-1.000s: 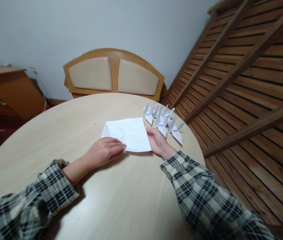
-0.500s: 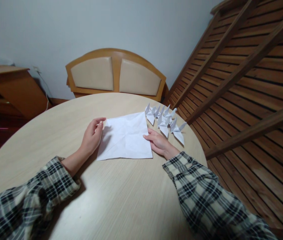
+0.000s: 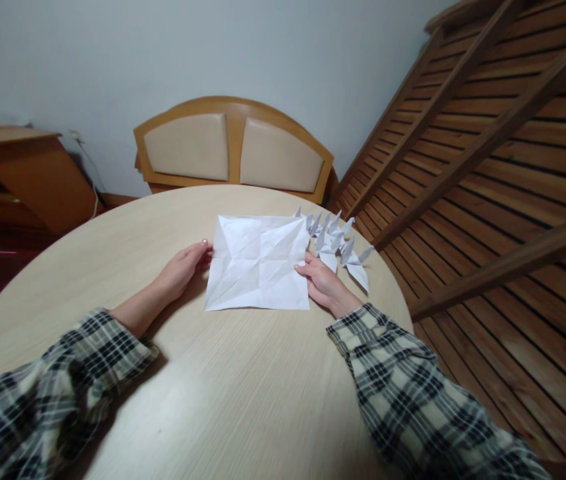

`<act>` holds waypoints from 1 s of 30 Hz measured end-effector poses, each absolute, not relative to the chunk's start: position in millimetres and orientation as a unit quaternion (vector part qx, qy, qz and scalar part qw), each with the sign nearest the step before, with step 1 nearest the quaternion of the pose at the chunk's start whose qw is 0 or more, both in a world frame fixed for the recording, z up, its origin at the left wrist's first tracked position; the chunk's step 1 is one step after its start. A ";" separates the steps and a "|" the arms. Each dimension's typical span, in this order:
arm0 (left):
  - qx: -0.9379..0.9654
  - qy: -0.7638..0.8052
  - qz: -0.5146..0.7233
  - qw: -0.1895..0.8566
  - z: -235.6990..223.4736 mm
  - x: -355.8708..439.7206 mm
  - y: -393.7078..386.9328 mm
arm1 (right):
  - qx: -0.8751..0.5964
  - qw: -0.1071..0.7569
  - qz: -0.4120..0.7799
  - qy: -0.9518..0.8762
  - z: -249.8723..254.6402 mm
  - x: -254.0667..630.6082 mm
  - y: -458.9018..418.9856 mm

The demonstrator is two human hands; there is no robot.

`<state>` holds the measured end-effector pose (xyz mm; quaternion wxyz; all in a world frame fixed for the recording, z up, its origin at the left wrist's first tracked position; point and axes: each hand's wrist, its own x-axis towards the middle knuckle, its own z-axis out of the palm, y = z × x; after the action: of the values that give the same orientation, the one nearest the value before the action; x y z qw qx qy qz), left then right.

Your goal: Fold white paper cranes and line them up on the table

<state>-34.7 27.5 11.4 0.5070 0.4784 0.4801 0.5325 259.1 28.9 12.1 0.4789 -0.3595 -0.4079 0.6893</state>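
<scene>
A square sheet of white paper (image 3: 259,263), crossed by many fold creases, is spread out above the table in front of me. My right hand (image 3: 325,283) grips its right edge, thumb on the near face and fingers behind. By the left edge is my left hand (image 3: 185,267), loosely curved with thumb and fingers slightly apart. Its fingertips reach the paper's edge and are partly hidden there; the thumb is off the sheet. Just beyond my right hand stand several white folded paper cranes (image 3: 357,270), some partly covered by the sheet and hand.
The round pale wooden table (image 3: 243,393) fills the middle. Behind it a padded wooden headboard (image 3: 235,147) leans at the wall. A slatted wooden panel (image 3: 503,200) rises close on the right, and a brown cabinet (image 3: 27,173) stands at the left.
The paper now shows a more heavily creased face and has shifted slightly right and away, covering part of the nearest crane. My left hand has turned, its fingertips still by the left edge.
</scene>
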 end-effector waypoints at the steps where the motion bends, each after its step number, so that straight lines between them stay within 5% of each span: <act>1: 0.493 0.483 0.521 0.502 9.9 -36.3 27.3 | -0.358 0.482 0.688 -0.408 11.8 259.3 29.4; 18: 0.548 0.479 0.432 0.532 25.5 -27.5 10.4 | -0.349 0.493 0.686 -0.406 13.6 259.4 27.7; 30: 0.593 0.497 0.458 0.438 23.5 -24.9 15.2 | -0.383 0.499 0.668 -0.399 10.6 260.3 30.8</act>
<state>-24.9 15.2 23.5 0.4376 0.5932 0.4969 0.4580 260.3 30.8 10.6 0.4987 -0.3826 -0.3988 0.6678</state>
